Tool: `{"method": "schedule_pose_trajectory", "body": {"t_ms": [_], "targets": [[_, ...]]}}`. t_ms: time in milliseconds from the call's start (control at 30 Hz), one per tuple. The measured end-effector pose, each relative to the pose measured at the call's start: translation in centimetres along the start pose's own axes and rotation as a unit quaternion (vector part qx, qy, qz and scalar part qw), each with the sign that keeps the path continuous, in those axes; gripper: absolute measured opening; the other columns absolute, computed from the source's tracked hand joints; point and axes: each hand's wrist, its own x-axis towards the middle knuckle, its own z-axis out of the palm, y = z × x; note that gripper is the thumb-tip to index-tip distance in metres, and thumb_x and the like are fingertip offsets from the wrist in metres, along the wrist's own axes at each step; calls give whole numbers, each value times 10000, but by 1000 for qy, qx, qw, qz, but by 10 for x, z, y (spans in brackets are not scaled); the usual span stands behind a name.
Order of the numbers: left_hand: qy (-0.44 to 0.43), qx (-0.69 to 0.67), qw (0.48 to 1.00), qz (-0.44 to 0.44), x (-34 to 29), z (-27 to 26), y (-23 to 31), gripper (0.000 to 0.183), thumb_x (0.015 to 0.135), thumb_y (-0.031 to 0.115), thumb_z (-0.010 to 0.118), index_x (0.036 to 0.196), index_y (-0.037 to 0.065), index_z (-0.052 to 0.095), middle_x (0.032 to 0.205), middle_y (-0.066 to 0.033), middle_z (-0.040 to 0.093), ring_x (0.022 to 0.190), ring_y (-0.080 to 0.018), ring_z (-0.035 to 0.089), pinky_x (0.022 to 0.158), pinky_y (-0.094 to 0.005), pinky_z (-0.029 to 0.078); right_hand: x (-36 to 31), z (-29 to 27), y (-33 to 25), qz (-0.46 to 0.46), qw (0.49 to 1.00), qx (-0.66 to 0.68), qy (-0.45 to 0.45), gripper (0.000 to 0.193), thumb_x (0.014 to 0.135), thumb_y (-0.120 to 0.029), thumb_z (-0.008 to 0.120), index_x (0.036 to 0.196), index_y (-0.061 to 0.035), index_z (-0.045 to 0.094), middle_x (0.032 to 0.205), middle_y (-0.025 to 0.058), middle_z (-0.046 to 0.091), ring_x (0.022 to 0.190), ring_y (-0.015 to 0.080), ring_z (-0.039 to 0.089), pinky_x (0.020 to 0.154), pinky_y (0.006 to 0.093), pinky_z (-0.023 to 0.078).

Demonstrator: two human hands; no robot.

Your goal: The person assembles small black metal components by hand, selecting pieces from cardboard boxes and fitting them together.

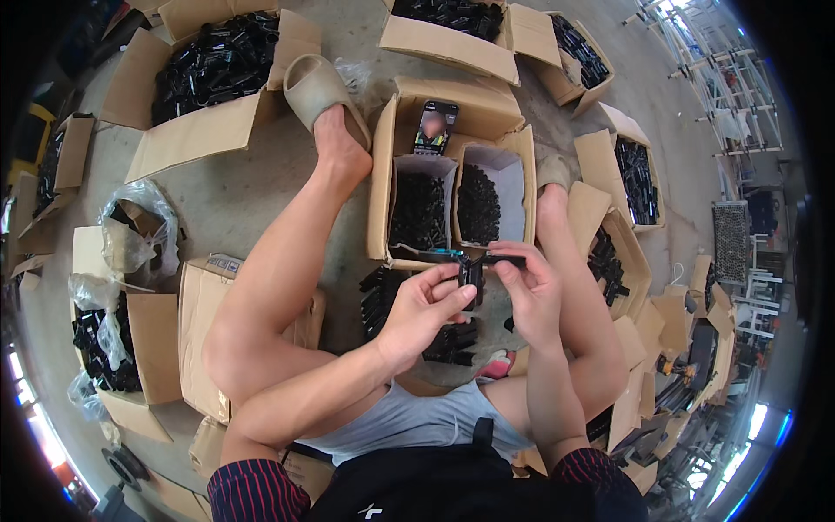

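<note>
My left hand pinches a small black plastic part upright between thumb and fingers. In my right hand is a flat black bar-shaped piece, its inner end meeting the left hand's part; whether they are joined I cannot tell. Just beyond my hands stands an open cardboard box with two lined compartments. Small black pieces fill the left compartment and the right one. Below my hands lie stacked black parts, partly hidden by my left hand and forearm.
A phone leans inside the box's far end. Around my bare legs stand several open cartons of black parts, such as a large one far left and another at right. Metal racks line the right side.
</note>
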Motion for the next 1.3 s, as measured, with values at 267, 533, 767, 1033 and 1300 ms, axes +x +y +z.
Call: {"method": "schedule_pose_trajectory", "body": {"t_ms": [267,533,767,1033,1300], "targets": [[-37,-27,999,-15,-2,10,-1,381,916,105,739,1271,43,615,1150,-34,709,1022,-110,679,912,-309,576,-20,-5,-6,-45,997,17,53,160,959,-54,664,1071,60,684,1166,145,657,1063,185,648,900,291,545],[-42,16,999,-25,3,3,-7,356,908,115,749,1241,48,646,1147,-39,713,1056,-124,673,924,-311,568,-25,-6,5,-53,996,21,67,157,952,-56,676,1053,64,679,1153,145,660,1042,178,653,876,281,555],[-29,25,999,-23,2,-2,-6,304,920,129,736,1203,45,662,1120,-33,712,1040,-124,672,913,-308,569,-22,5,17,-66,994,68,59,278,992,-166,647,1171,46,631,1188,146,646,1068,178,642,907,296,543],[69,-35,980,183,-1,-17,77,250,962,191,688,1161,39,677,1109,-67,724,1015,-132,683,895,-276,549,60,6,63,30,990,-33,130,265,996,-173,620,1193,3,638,1083,102,702,909,172,670,793,312,552],[174,-41,963,202,-14,-41,105,205,970,214,689,1120,74,681,1038,-12,722,959,-83,676,805,-220,511,120,75,136,-170,790,-557,-192,129,849,-46,593,944,-48,679,957,115,689,965,303,656,831,423,555]]}}
